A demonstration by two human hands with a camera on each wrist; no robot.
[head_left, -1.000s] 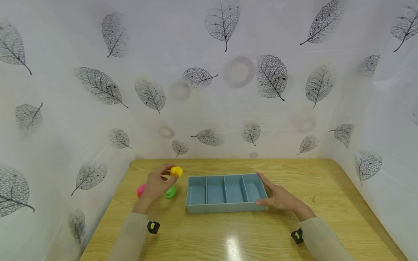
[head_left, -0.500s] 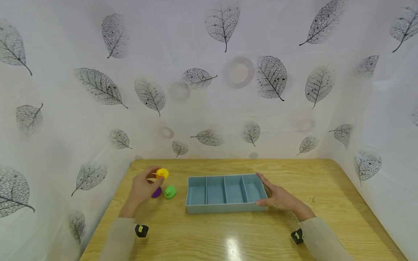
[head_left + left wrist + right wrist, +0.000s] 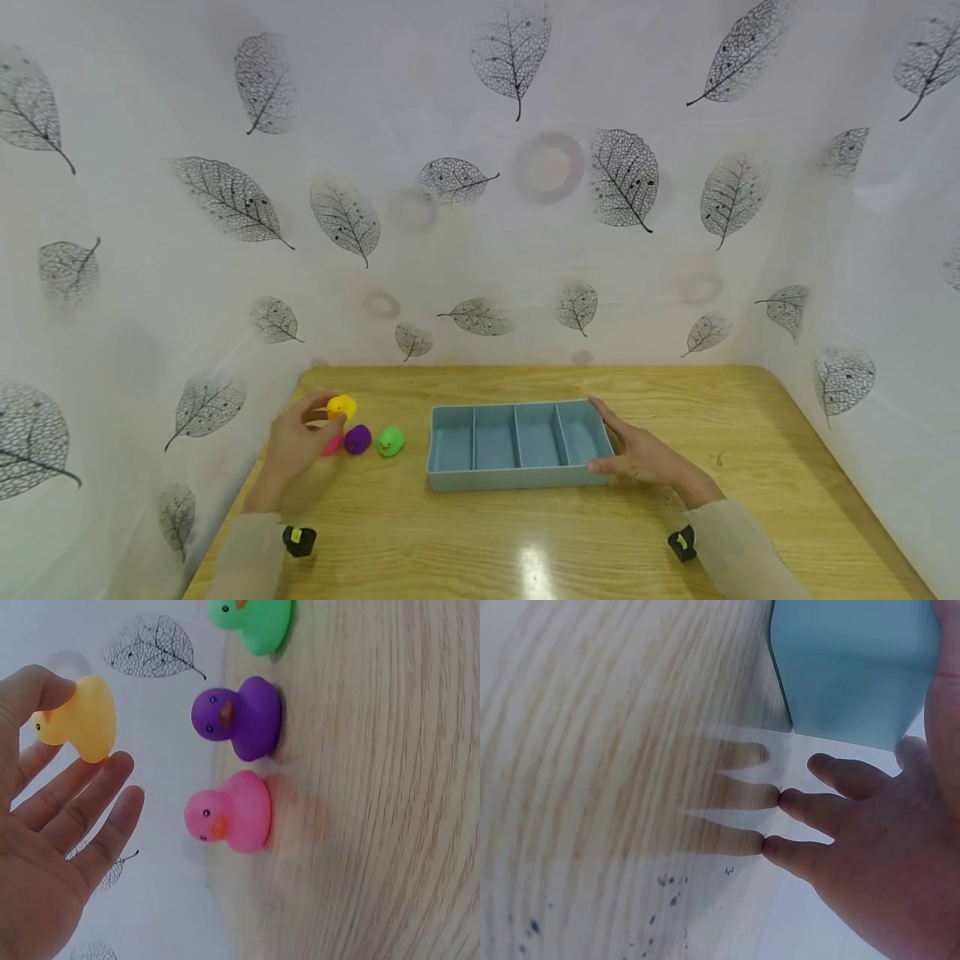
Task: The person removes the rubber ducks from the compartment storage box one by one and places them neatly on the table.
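A: Left side first. Left hand [image 3: 294, 439] near the table's left edge, holding a small yellow rubber duck [image 3: 341, 407] pinched between thumb and fingertips, lifted clear of the light wooden table [image 3: 525, 533].

B: Left wrist view adds detail: thumb on the yellow duck's [image 3: 79, 720] head, the other fingers [image 3: 90, 799] fairly straight beneath it. It also shows the pink rubber duck [image 3: 229, 811] whole; from the head camera that one [image 3: 333, 444] is half hidden behind the hand.

A: Row on the wood, moving right: pink, purple rubber duck [image 3: 357, 438], green rubber duck [image 3: 390, 441]. Close together, apparently not touching.

B: Then a gap of bare wood, then the pale blue plastic tray with four compartments [image 3: 517, 479] near the table's middle, nothing in them.

A: Right hand [image 3: 637, 454] on the tray's right end, thumb at the near corner, fingers along the end wall. Right wrist view shows the tray [image 3: 855, 667] corner and three fingers [image 3: 817, 810] spread flat on the table beside it.

B: Open wood right of the tray and along the front edge.

A: Change: a second ago the yellow duck was higher and nearer the tray; it has moved left. Right hand and tray unchanged.
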